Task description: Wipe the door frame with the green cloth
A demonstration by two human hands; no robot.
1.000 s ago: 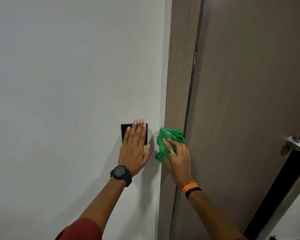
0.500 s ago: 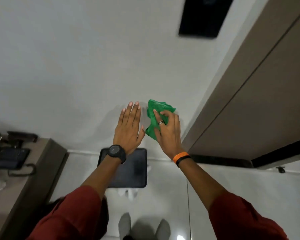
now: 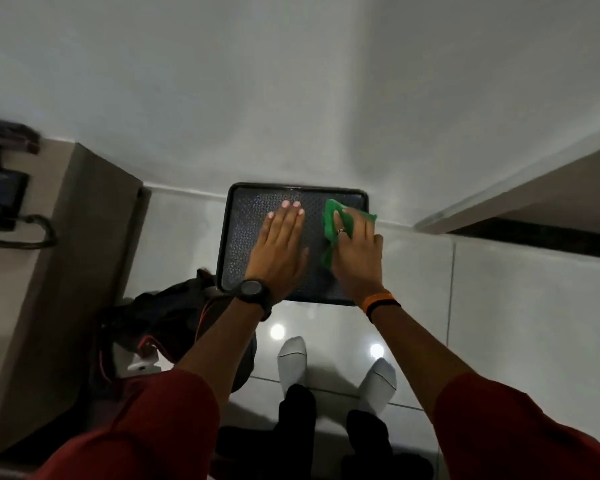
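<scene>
The view looks steeply down at the floor. My right hand (image 3: pixel 355 251) holds the crumpled green cloth (image 3: pixel 329 220), which sticks out past the fingers and under the palm. My left hand (image 3: pixel 279 251) is flat with fingers together, holding nothing, just left of the cloth. Both hands are seen over a black tray on the floor. The brown door frame (image 3: pixel 520 181) and the foot of the door lie at the right edge, well apart from the cloth.
A black perforated tray (image 3: pixel 243 216) lies on the tiled floor against the white wall (image 3: pixel 257 98). A brown cabinet (image 3: pixel 63 258) with dark devices on top stands at the left. A dark bag (image 3: pixel 163 320) sits beside it. My socked feet (image 3: pixel 291 362) are below.
The view has swung from the door frame down to the floor. Both hands have dropped low; the cloth has left the frame and moved left, away from it.
</scene>
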